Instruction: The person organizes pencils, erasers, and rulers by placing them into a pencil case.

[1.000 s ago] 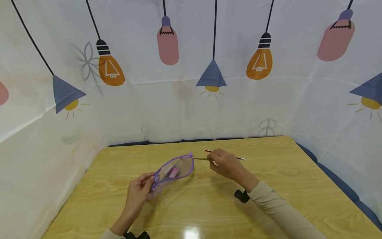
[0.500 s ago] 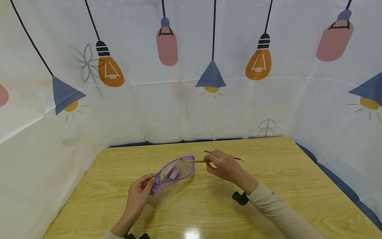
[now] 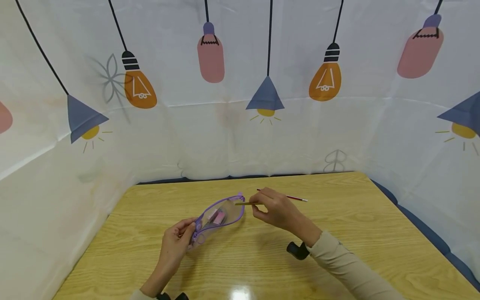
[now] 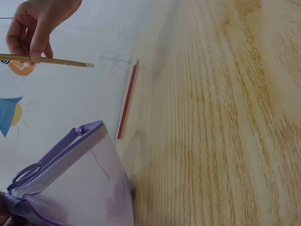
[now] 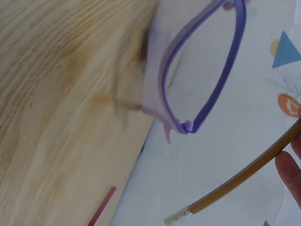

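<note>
In the head view, a lilac-rimmed mesh pouch is gaping and slanting toward two o'clock, pink blocks showing inside. The left hand is pinching its eight-o'clock end; the right hand, reaching from four o'clock, is pinching a yellow pencil, pointing it toward nine.

L hand in a pinch grip, L forearm angled back behind it, R hand fwd & to its rt., also pinching, R forearm sleeved, slanted back & rt.
</note>
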`<action>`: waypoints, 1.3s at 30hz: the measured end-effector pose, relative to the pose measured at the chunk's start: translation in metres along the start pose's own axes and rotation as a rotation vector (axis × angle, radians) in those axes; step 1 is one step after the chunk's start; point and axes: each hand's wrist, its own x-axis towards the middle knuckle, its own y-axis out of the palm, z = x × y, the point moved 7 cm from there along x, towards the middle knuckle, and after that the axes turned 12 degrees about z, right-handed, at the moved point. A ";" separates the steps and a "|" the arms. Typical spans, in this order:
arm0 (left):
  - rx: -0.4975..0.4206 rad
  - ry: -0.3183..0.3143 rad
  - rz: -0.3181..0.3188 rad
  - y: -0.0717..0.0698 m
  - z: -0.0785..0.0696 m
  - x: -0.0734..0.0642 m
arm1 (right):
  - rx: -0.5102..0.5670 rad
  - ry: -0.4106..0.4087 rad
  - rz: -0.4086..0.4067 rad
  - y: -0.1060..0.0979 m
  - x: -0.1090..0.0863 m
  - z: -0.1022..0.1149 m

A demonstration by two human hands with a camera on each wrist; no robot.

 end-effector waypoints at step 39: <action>-0.004 0.008 0.005 0.002 -0.001 -0.001 | 0.048 -0.192 0.015 0.017 0.025 0.035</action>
